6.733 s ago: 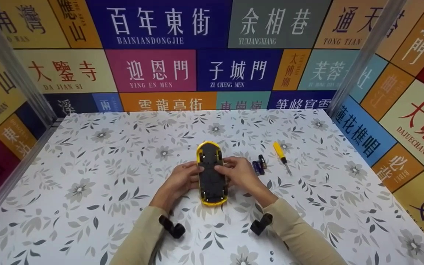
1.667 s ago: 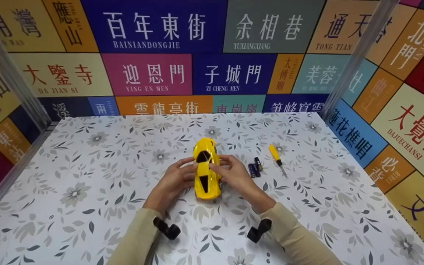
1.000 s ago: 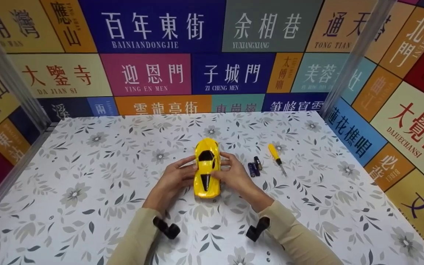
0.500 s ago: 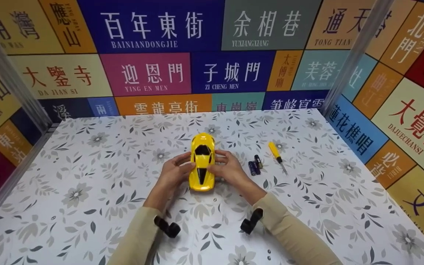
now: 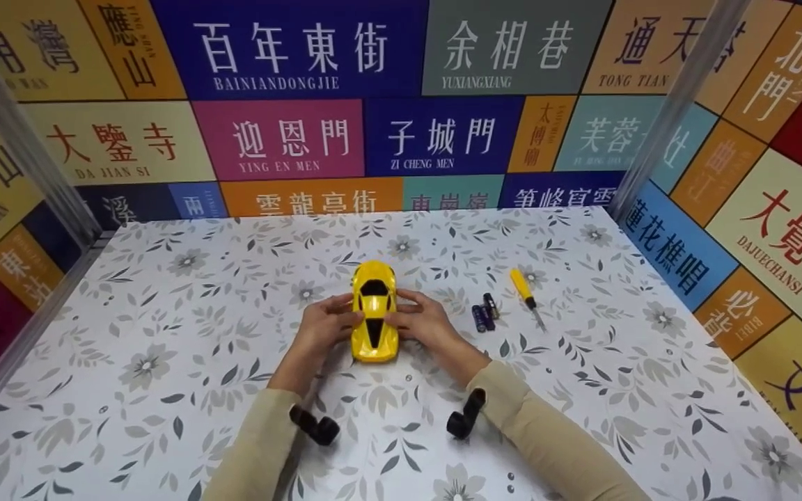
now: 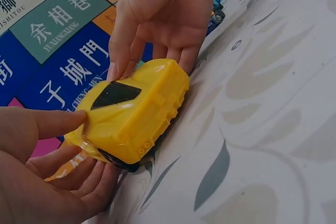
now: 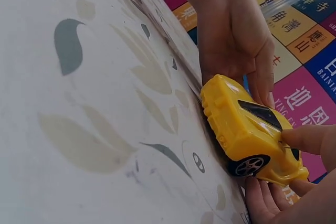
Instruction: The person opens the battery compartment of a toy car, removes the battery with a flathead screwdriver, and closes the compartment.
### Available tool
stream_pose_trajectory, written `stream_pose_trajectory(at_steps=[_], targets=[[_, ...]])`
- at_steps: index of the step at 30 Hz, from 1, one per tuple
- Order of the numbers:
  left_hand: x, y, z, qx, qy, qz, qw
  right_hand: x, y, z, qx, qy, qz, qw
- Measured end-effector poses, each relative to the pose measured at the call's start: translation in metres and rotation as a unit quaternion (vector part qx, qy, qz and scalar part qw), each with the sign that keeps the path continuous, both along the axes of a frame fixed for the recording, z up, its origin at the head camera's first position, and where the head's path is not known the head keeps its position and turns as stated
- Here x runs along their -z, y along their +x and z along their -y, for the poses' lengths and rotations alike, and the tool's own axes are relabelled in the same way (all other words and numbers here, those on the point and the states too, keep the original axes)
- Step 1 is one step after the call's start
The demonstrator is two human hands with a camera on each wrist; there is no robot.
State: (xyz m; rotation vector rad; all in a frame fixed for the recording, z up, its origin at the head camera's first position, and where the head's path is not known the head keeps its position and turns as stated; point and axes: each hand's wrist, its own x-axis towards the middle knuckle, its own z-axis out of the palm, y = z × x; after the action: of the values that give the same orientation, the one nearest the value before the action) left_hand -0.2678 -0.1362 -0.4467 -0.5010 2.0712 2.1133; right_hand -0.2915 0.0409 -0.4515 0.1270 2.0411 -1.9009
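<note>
Toy car (image 5: 373,311), between the fingers (image 5: 345,304) of both hands: hard yellow plastic, smooth and glossy, light glinting on the roof; windows glossy black; rear end moulded with blocky ridges. Wheel (image 7: 248,166) below the right fingers: black tyre, silvery spoked hub.

Bench (image 5: 164,334) under the fingers: smooth printed covering, grey leaves and flowers on white, faint sheen.

Screwdriver (image 5: 526,297), well right of the fingers: yellow plastic handle, thin metal shaft.

Sleeves (image 5: 554,445) behind the fingers: matt beige cloth.
</note>
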Motion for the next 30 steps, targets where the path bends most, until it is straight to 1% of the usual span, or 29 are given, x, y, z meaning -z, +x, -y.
stream_pose_trajectory(at_steps=[6, 16, 20, 24, 27, 29, 30], targets=[[-0.001, -0.001, -0.002, 0.005, -0.026, 0.01, 0.9996, 0.001, 0.001, 0.0, -0.003, 0.021, 0.004, 1.0], [-0.004, 0.0, 0.0, -0.005, -0.079, 0.051, 0.9955, 0.0, -0.001, 0.003, -0.026, 0.06, 0.002, 0.998], [-0.007, 0.0, 0.0, -0.014, -0.089, 0.058, 0.9942, -0.003, -0.004, 0.005, -0.044, 0.079, 0.001, 0.996], [-0.013, 0.002, -0.002, -0.002, -0.102, 0.061, 0.9929, -0.008, -0.006, 0.002, -0.055, 0.098, 0.002, 0.994], [-0.018, 0.004, -0.002, 0.014, -0.117, 0.057, 0.9914, -0.011, -0.005, -0.004, -0.07, 0.126, -0.004, 0.99], [-0.023, 0.005, 0.001, 0.021, -0.133, 0.045, 0.9899, -0.016, -0.005, -0.012, -0.092, 0.169, -0.032, 0.981], [-0.025, 0.006, 0.003, 0.027, -0.146, 0.035, 0.9883, -0.019, -0.005, -0.017, -0.105, 0.197, -0.054, 0.973]])
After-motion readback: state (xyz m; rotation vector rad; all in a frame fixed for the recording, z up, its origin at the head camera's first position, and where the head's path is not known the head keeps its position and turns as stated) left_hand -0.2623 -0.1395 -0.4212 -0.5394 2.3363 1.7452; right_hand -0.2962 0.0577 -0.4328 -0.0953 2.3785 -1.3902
